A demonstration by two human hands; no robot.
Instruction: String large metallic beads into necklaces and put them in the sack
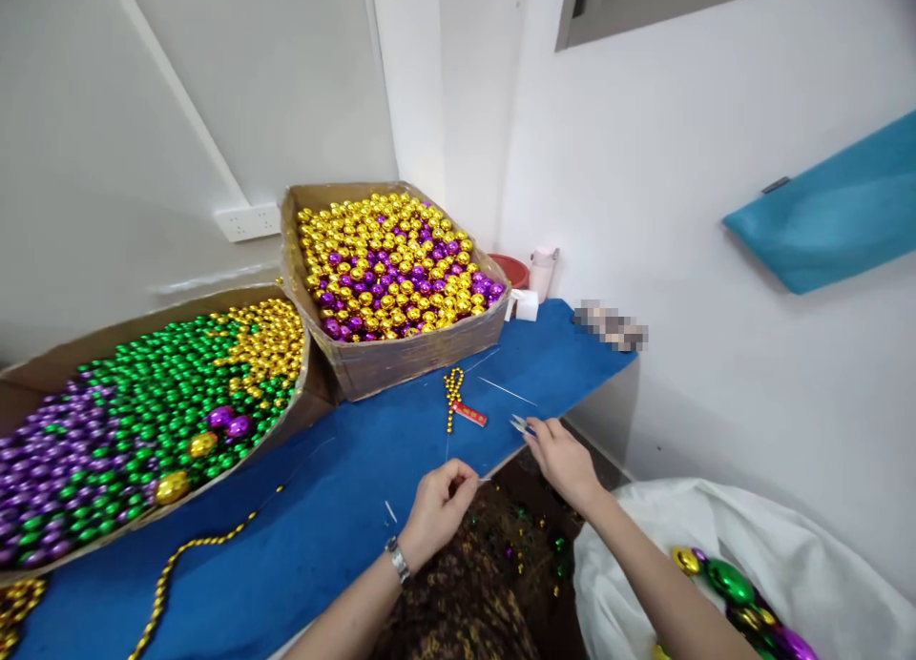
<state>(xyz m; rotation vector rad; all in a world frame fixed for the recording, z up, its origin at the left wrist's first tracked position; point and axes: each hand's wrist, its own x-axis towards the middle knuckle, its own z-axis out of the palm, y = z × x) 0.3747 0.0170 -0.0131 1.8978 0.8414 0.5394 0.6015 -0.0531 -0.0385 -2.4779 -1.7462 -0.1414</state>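
Pinching a thin thread (449,441) at the front edge of the blue worktop (343,507), your left hand (438,507) has its grip closed tight on the strand, thumb against fingertip, a watch (398,559) on the wrist. That thread runs up from your fingers to a short string of gold beads (453,385) lying on the blue surface, just beside a small red tag (469,413). Your right hand (565,458) sits near the worktop's edge, its grip closed on small snips (521,423) whose tips poke out toward the red tag. Behind the beads stands a cardboard box (407,355) heaped with gold and purple balls, and to its left a second cardboard tray (43,364) holds green, purple and gold ones. A long gold bead strand (186,550) snakes across the near left of the worktop. Down at your right, a white bag (716,526) shows a few big shiny balls inside.
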